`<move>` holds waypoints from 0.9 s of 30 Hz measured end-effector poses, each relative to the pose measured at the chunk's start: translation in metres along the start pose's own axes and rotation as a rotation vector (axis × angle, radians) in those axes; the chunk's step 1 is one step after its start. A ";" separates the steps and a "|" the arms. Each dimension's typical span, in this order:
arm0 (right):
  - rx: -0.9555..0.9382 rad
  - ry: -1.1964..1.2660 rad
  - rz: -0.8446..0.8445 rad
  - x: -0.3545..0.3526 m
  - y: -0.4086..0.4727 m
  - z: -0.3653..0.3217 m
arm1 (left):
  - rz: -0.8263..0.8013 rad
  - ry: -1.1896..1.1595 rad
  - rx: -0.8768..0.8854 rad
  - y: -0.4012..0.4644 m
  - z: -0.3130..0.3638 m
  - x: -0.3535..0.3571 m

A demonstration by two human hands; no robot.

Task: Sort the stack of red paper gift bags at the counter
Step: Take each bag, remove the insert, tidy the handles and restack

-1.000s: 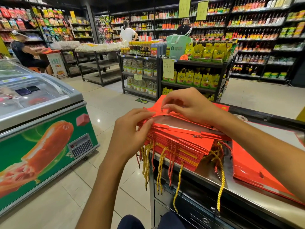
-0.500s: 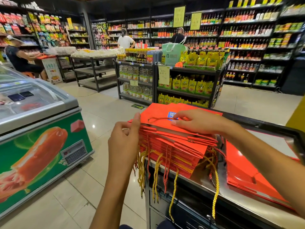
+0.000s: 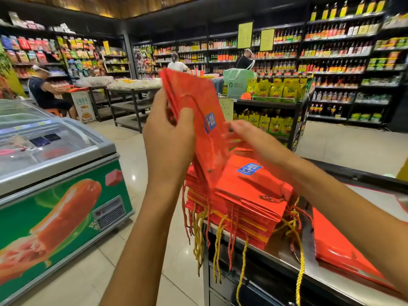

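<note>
Head view: our left hand (image 3: 169, 138) grips a few red gift bags (image 3: 196, 111) tipped upright above the stack (image 3: 242, 195) on the steel counter (image 3: 287, 257). Our right hand (image 3: 254, 142), fingers loosely spread, touches the lifted bags' edge. Another red pile (image 3: 335, 250) lies beside.

Views: one, head-worn, wide-angle; no second view shares the scene.
Position: at the person's head, close above the counter (image 3: 287, 259) edge.
Facing: forward and slightly down, toward the shop shelves (image 3: 344, 62).
Near field: both forearms, counter at lower right, freezer (image 3: 55, 173) at left.
</note>
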State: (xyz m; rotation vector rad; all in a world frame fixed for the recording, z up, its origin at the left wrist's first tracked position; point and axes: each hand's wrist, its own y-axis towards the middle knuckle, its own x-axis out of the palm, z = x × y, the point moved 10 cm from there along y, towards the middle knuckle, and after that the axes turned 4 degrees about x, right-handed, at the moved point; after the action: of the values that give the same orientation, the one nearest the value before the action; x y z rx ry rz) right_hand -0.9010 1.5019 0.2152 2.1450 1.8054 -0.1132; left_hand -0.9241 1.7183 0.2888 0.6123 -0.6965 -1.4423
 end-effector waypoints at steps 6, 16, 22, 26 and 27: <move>0.054 0.304 0.259 -0.075 -0.003 -0.004 | -0.506 0.450 0.411 -0.034 0.025 0.064; -0.029 -0.609 -0.137 -0.028 -0.013 0.024 | -0.887 0.594 0.583 -0.133 -0.016 0.112; -0.074 -0.809 -0.281 -0.002 -0.016 0.041 | -0.574 0.549 0.516 -0.112 -0.007 0.048; -0.101 -0.831 -0.312 -0.004 -0.016 0.025 | -0.363 0.641 0.283 -0.096 -0.043 -0.015; -0.131 -0.844 -0.295 0.000 -0.014 0.017 | -0.359 0.616 0.250 -0.098 -0.049 -0.021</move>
State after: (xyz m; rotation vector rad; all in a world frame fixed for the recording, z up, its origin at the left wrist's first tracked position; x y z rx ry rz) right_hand -0.9124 1.4990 0.1965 1.3862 1.5145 -0.8075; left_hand -0.9530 1.7332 0.1825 1.3594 -0.2812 -1.3863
